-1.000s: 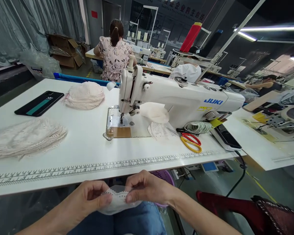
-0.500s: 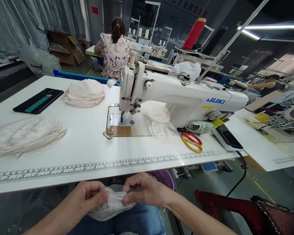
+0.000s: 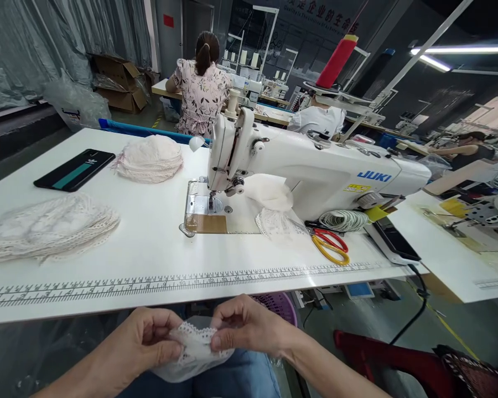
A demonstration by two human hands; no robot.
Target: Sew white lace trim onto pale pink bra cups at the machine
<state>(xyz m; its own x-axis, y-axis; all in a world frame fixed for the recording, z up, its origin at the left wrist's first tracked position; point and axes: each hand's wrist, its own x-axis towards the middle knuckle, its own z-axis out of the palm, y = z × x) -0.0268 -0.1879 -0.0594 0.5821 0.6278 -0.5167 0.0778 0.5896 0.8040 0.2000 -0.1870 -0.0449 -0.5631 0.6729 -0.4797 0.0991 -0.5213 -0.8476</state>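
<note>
Over my lap, below the table's front edge, a white lace-edged fabric piece is stretched between both hands. My left hand pinches its left side between thumb and fingers. On the other side my right hand grips the lace edge, thumb on top. The sewing machine stands just beyond, its needle area bare of cloth. More lace-edged pieces lie beside the machine's arm. A stack of lace pieces rests at the table's left, and a paler pink stack sits behind it.
A printed ruler runs along the table's front edge. Scissors, a coiled cord and a device with a dark screen lie at right. A phone is at left. Beneath hangs a purple basket. A co-worker sits ahead.
The view has turned slightly left, so the table and machine appear shifted right. Both hands keep hold of the fabric piece, with little movement in their grip.
</note>
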